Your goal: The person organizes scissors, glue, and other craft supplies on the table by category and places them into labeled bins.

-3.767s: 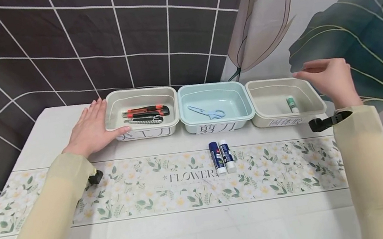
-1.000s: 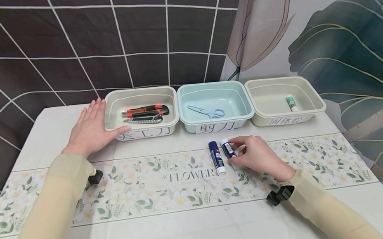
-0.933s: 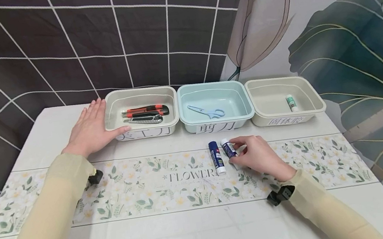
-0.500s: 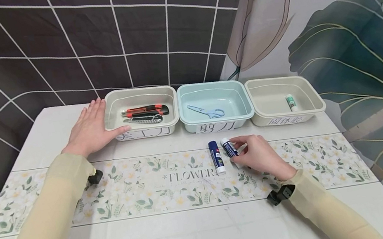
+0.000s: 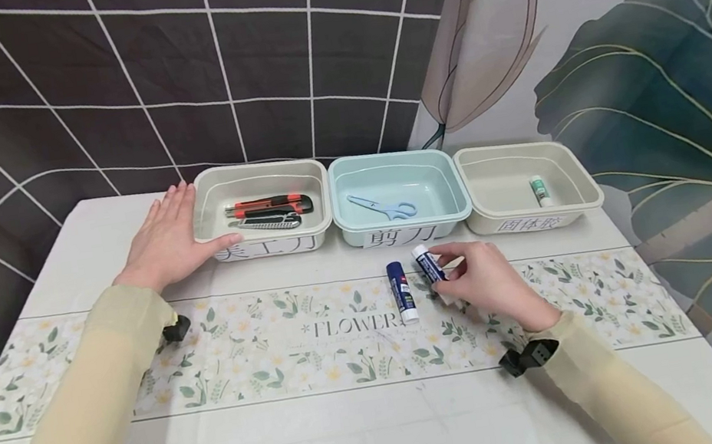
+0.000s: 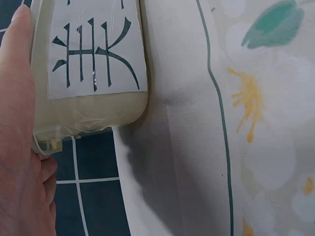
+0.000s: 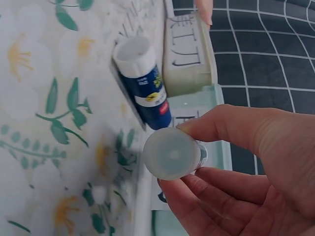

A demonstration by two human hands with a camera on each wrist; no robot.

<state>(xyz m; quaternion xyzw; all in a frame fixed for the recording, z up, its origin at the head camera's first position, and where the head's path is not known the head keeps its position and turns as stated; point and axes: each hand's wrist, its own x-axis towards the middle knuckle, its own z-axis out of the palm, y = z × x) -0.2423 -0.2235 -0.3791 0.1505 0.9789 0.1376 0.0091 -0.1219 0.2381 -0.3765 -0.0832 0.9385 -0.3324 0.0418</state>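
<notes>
My right hand (image 5: 487, 279) pinches a blue-and-white glue stick (image 5: 429, 263) between thumb and fingers, tilted, just above the patterned cloth. The right wrist view shows its round white end (image 7: 170, 153) facing the camera. Left of it lies a second glue stick (image 5: 402, 292) with a dark blue cap, on the cloth. My left hand (image 5: 166, 240) is spread with straight fingers against the left end of the beige bin (image 5: 276, 247) that holds several utility knives (image 5: 270, 208); its thumb rests at the front rim. In the left wrist view the hand (image 6: 19, 123) lies along that bin.
A light blue bin (image 5: 406, 229) with blue scissors (image 5: 384, 206) stands in the middle of the row. At the right, another beige bin (image 5: 500, 160) holds a green-and-white glue stick (image 5: 540, 190). A dark tiled curtain (image 5: 165, 74) hangs behind.
My right hand came from the right bin to the two glue sticks, took hold of the right one and lifted and tilted it slightly. My left hand has stayed put.
</notes>
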